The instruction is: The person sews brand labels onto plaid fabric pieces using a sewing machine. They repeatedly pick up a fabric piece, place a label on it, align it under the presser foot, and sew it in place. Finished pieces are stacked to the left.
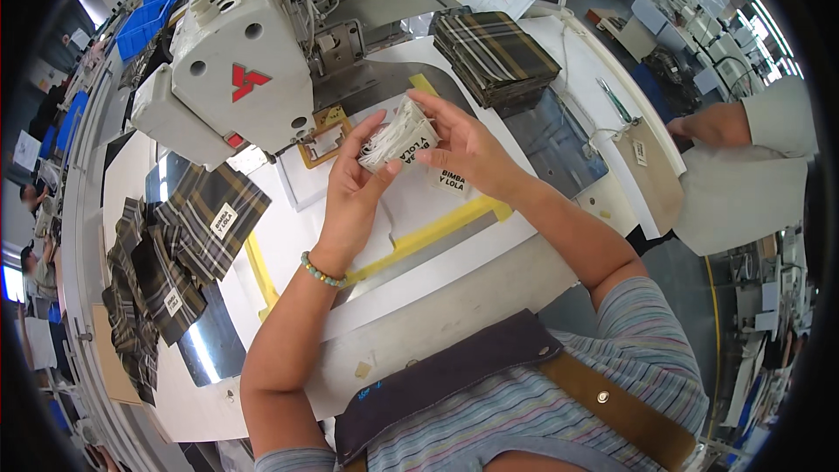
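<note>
Between my two hands is a bundle of white woven labels (400, 135) with dark print, their edges fanned out. My left hand (357, 182) grips its left side, thumb in front. My right hand (468, 144) holds the right side, fingers behind and thumb across the front. Another printed label (452, 182) shows just below the bundle; I cannot tell whether it hangs or lies on the white work plate (350, 227), which is edged with yellow tape. Left of my hands, beneath the sewing machine head (236, 61), sits a small tan frame (325, 142).
A stack of folded plaid fabric pieces (494, 57) stands at the back right. Plaid pieces with labels on them (205, 218) lie at the left. Tweezers or snips (614, 100) rest on the right side of the table. Another person's arm (721, 127) is at the right.
</note>
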Action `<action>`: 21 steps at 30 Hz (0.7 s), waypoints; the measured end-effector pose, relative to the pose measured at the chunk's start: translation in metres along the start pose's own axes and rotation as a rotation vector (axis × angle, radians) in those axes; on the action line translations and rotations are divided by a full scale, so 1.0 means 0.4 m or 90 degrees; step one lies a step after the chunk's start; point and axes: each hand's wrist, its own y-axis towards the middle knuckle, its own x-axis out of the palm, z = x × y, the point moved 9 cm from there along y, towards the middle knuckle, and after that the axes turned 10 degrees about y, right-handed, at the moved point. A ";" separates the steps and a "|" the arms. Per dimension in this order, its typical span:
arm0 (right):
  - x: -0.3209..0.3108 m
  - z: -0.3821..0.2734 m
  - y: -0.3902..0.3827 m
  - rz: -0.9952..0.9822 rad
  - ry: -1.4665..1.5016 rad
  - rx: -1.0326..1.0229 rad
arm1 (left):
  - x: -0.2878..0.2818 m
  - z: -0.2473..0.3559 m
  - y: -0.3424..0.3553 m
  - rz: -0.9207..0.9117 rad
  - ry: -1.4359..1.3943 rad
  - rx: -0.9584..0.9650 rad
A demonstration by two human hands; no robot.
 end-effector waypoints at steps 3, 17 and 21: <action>0.018 -0.009 -0.014 0.017 -0.106 -0.034 | 0.010 0.003 -0.004 -0.007 -0.011 0.011; -0.050 0.034 -0.009 0.146 0.010 0.000 | 0.019 -0.036 0.010 0.012 -0.139 -0.061; -0.022 -0.007 -0.028 0.123 -0.198 -0.147 | 0.013 -0.087 -0.006 0.007 -0.241 -0.113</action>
